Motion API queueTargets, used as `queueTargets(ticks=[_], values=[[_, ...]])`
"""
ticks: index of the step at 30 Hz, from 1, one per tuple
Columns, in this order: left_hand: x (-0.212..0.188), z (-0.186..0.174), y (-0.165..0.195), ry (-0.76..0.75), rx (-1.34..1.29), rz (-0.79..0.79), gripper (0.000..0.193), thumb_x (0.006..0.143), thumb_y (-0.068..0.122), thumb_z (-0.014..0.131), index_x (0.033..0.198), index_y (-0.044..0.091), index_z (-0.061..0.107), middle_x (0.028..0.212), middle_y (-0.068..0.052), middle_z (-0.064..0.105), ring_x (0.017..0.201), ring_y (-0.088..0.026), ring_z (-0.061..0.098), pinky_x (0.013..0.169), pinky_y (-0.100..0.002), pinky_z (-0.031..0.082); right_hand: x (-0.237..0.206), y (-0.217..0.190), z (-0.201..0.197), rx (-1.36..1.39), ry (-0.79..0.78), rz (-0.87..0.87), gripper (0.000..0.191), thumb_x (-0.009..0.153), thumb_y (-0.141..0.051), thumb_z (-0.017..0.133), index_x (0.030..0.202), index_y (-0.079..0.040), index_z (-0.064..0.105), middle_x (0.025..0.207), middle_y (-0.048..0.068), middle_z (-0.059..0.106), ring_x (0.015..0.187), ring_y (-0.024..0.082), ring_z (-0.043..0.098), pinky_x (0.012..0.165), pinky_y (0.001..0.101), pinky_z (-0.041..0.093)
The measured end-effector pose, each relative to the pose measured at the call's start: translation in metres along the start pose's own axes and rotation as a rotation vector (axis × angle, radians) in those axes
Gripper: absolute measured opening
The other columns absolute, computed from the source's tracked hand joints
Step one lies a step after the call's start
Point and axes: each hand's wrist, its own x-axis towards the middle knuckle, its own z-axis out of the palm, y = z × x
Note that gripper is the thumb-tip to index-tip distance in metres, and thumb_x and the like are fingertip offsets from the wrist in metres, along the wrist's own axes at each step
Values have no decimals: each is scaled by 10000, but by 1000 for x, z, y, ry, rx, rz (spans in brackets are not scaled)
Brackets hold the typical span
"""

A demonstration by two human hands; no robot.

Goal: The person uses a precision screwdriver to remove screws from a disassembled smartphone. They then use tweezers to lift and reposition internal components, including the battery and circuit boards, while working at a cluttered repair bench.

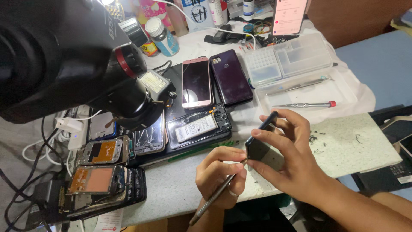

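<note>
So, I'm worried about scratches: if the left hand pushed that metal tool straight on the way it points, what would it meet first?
The left hand aims the metal tool up and right; its tip already touches the lower edge of the dark phone in the right hand, so that phone comes first.

The tip of the metal tool (216, 192) is hidden where it meets the dark phone (259, 139), behind the left hand (219, 172). The microscope (64, 56) is blurred and cut off by the top-left edge. The small parts in the clear tray (287, 58) are too small to tell.
</note>
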Motion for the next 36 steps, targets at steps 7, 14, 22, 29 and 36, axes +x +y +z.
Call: queueTargets(ticks=[7,14,22,29,36], values=[[-5,-5,1,-20,1,-22,88,825,-11,691,868,5,616,980,-203,716,919,-331,765,797,-383,642,-5,-2,1,-23,-23,-11,680,779,-91,864,1369,-180,537,1469,169,262,1396,360,479,1142,453,504],[-3,-4,10,-72,218,75,127,810,-36,718,866,18,617,958,-166,720,910,-326,796,753,-378,656,-6,-1,4,-21,-11,-23,705,753,-76,860,1369,-194,539,1466,187,279,1390,356,483,1144,450,505],[4,-5,30,-201,454,317,189,852,-94,791,979,-39,662,1064,-203,722,986,-366,778,842,-426,683,-4,-2,-4,29,-46,46,724,713,-97,871,1356,-199,555,1474,185,307,1295,318,554,1035,404,556],[11,-5,31,-253,527,406,175,877,-108,787,984,-66,655,1125,-238,699,1025,-389,771,850,-426,688,9,-13,-11,208,-148,513,794,688,-105,855,1382,-267,503,1425,127,353,1239,276,604,934,405,554],[5,2,24,-180,495,371,158,882,-130,765,992,-68,669,1119,-250,706,978,-364,792,831,-403,692,16,-14,-9,214,-166,613,793,686,-94,827,1381,-285,497,1326,102,417,1211,266,583,889,387,594]])
